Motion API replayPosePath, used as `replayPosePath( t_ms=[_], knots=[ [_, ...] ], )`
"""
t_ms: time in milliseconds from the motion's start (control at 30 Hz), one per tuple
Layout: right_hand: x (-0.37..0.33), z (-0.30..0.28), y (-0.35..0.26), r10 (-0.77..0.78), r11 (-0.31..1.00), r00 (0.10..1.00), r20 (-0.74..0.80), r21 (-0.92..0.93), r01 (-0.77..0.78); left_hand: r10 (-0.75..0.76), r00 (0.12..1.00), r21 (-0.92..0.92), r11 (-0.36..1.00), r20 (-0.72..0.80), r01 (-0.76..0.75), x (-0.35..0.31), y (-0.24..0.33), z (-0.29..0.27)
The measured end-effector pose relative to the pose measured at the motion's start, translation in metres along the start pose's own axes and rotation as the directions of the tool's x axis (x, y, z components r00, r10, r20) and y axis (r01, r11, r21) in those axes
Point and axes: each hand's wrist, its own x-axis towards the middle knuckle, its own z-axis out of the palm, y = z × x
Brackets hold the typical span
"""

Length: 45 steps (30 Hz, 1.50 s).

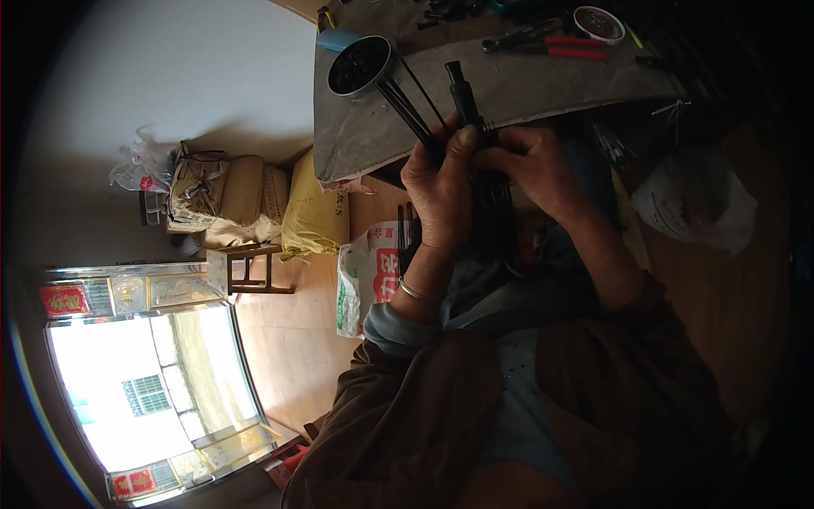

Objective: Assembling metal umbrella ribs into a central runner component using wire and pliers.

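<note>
Above my lap, my left hand (439, 191) is closed round several thin black rods (405, 110) that slant up to the left. Its thumb presses the base of a thicker black stepped tube (460, 92), which points up over the table's near edge. My right hand (534, 165) is close beside it, thumb and fingers pinched together at the lower end of the tube; what lies between them is too dark to make out. Below both hands hangs a dark bundle of rods (492, 199). A round tub (360, 64) of small black parts stands on the table beyond the rods.
Red-handled pliers (577, 48) and a small round container (599, 25) lie on the grey-covered table (365, 136). To the left are a printed sack (360, 280), a wooden stool (254, 267) and a yellow sack (314, 212). A plastic bag (695, 199) hangs at the right.
</note>
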Motion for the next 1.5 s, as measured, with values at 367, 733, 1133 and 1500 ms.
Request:
replayPosePath(
  t_ms=[367,733,1133,1500],
  knots=[
    [0.008,-0.003,0.015,0.188,0.938,0.971,0.144,0.267,-0.221,0.015,0.998,-0.038,0.999,0.055,-0.013,-0.003,0.003,-0.006],
    [0.006,0.002,0.014,0.158,0.972,0.976,0.151,0.152,-0.181,-0.03,0.997,-0.088,0.996,0.068,0.035,-0.003,0.004,-0.01],
    [-0.004,0.012,0.004,-0.03,0.996,0.999,-0.018,0.078,0.032,-0.008,1.0,-0.064,0.998,0.021,0.009,0.0,0.002,-0.009],
    [-0.005,0.004,0.01,0.01,0.997,1.0,0.023,0.075,-0.012,0.015,0.997,-0.092,0.996,0.074,-0.008,-0.007,0.004,-0.008]
  ],
)
